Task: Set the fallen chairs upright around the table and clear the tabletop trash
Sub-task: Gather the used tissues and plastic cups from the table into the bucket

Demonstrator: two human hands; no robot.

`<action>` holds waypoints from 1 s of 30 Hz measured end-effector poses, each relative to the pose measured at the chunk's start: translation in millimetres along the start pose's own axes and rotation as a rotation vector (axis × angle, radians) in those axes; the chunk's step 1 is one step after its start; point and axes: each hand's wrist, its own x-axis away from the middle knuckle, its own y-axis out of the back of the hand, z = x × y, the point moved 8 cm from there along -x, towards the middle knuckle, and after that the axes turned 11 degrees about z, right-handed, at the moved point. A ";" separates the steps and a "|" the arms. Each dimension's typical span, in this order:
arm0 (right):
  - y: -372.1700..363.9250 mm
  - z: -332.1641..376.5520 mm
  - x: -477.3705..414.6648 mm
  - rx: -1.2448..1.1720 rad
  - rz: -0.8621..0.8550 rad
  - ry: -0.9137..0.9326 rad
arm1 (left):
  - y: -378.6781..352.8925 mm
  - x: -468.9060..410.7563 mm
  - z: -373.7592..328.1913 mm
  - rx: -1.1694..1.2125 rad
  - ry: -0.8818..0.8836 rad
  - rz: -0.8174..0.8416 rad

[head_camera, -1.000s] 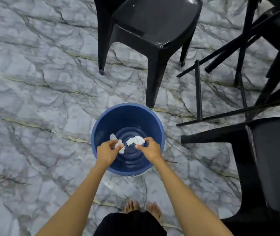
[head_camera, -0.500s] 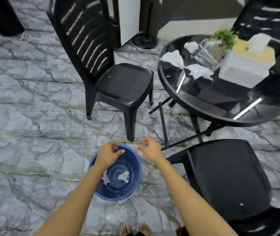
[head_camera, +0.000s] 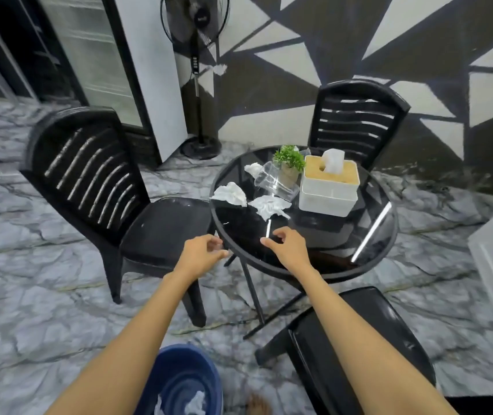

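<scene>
At the table (head_camera: 324, 233) rim, hands (head_camera: 201, 254) (head_camera: 288, 250) hover, loosely curled.

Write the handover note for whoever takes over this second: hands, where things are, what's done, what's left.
Hands: left hand and right hand both empty, fingers loosely curled, at the near edge of the table.
Three crumpled tissues and a tipped clear cup lie on the glass beside the plant and tissue box.
The blue bucket on the floor at the feet holds some tissues.
Done: the three chairs in view stand upright.
Left: bin the tabletop tissues, probably the cup too.
</scene>
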 end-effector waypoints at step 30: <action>-0.8 -20.5 -182.2 0.387 -0.135 0.245 | -18.9 -240.0 -1.5 -0.348 -0.003 -0.217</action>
